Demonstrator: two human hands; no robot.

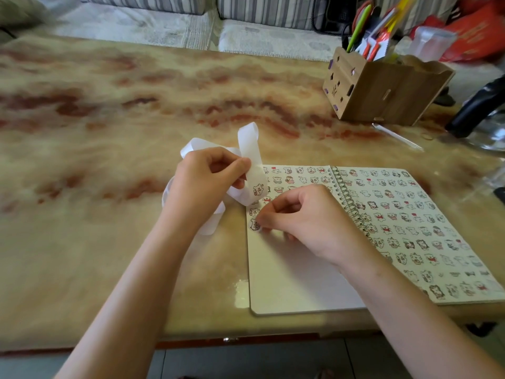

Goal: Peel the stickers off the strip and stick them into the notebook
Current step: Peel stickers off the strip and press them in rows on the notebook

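Note:
A spiral notebook (300, 283) lies open on the table, its right page and the top of its left page covered in small cartoon stickers. My left hand (207, 181) pinches a curly white sticker strip (247, 143) just left of the notebook; one sticker (259, 189) shows on the strip below my thumb. My right hand (303, 217) rests on the left page, its curled fingertips pressing a sticker (255, 225) down at the page's left edge. The lower part of the left page is blank.
The marbled table (109, 160) stretches to the left and back. A wooden pen holder (382, 88) full of pens stands at the back right, with a clear stick (396, 136) lying in front of it. A dark object (475, 108) sits at the right edge. A sofa runs behind the table.

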